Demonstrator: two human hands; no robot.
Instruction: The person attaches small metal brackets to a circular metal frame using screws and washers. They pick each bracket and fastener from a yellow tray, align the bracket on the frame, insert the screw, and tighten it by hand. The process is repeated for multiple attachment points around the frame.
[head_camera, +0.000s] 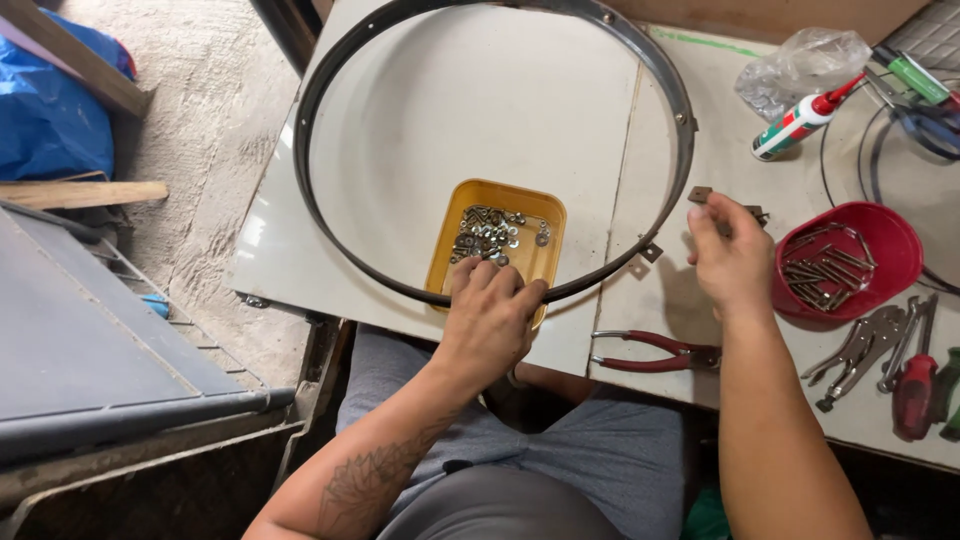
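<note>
I have a single view, from the camera worn on the head, looking steeply down at the pale tabletop (600, 120) from close range; my lap fills the near edge, rough concrete floor (210, 130) shows at far left.

I see a red bowl (880, 235) of metal clips; red-handled pliers (650, 350) lie left of it, locking pliers (860, 350) below it, a sealant tube (800, 122) above.
</note>
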